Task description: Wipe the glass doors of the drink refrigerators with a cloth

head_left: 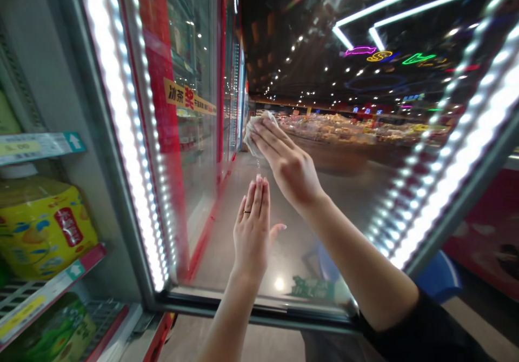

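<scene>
R hand (288, 162): fingers almost straight, side by side, closed over a pale bunched cloth (252, 139), pinning it to the glass (292, 259), approx. mid-view, a touch toward 12. L hand (252, 238), below at 6, lies unfolded: fingers straight & pointing up to the cloth, thumb out toward 2-3, dark ring on one finger, nothing held. Looks palm-to-pane, tho w/ reflections can't say for sure it touches.

Progress: wiping looks under way, not finished, as the cloth's on the pane w/ pressure behind it. It covers only a small patch; a few white specks sit just below, at its 6, so that bit prob. still needs a pass. Rest of pane: no clear line btwn wiped & unwiped.

Further out: bright LED strips at 9-10 (left strip (117, 108)) & 3-4 (right strip (446, 189)); dark btm frame (292, 317) at 6. Shelf w/ yellow-labelled bottle (44, 227) at 8-9. Red-edged cabinet (160, 43) thru glass at 10, neon signs (380, 57) at 2. Black sleeve (421, 329) at 4-5.
</scene>
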A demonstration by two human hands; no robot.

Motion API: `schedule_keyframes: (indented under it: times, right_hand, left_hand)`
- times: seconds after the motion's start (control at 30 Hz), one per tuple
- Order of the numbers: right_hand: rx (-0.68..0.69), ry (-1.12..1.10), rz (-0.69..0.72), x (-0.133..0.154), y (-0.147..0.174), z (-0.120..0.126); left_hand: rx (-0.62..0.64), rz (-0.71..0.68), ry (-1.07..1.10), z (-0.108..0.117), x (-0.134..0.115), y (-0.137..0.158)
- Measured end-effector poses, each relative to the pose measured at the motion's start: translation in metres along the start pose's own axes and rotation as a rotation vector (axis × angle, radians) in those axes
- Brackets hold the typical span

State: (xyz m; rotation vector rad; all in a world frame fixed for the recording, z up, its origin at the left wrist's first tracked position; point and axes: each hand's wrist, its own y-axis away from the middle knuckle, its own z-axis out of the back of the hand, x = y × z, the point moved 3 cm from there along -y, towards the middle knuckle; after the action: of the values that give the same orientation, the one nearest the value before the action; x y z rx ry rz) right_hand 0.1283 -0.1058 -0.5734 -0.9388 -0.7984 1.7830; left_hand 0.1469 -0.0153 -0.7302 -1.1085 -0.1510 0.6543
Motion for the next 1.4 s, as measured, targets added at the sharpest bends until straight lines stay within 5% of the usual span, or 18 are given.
schedule_keyframes:
  times: [0.2,0.3,0.43,0.53,0.7,0.9,1.03,1.17,1.4]
  right_hand:
    - [-0.225,0.035,-0.092,-0.013,0.017,0.010]
    - [-0.131,0.022,-0.038,0.004,0.030,-0.003]
    - [0.041,0.013,0.085,0.022,-0.004,-0.015]
    - [-0.041,0.055,0.018,0.008,-0.026,-0.006]
    - [-0.243,0.091,-0.148,-0.016,0.017,0.007]
    - [-0.042,0.071,-0.133,-0.019,0.036,0.009]
    - [-0.146,0.119,-0.182,-0.046,0.041,0.035]
    - [-0.202,0.117,-0.204,-0.065,0.066,0.048]
    - [-0.314,-0.028,-0.121,-0.077,0.078,0.047]
  left_hand:
    - [-0.005,0.009,-0.014,0.002,-0.001,0.000]
    - [0.000,0.014,-0.005,-0.001,0.000,0.001]
    - [-0.012,0.008,0.005,-0.003,0.001,0.002]
    - [-0.011,0.000,0.010,-0.002,0.001,0.001]
    - [-0.009,0.001,0.005,0.001,-0.003,0.001]
    - [0.023,-0.001,0.027,-0.006,-0.021,0.005]
    - [0.013,-0.018,0.034,0.002,-0.030,0.003]
    - [-0.080,-0.187,0.031,0.020,-0.036,-0.026]
    - [-0.102,-0.518,0.051,0.029,-0.052,-0.119]
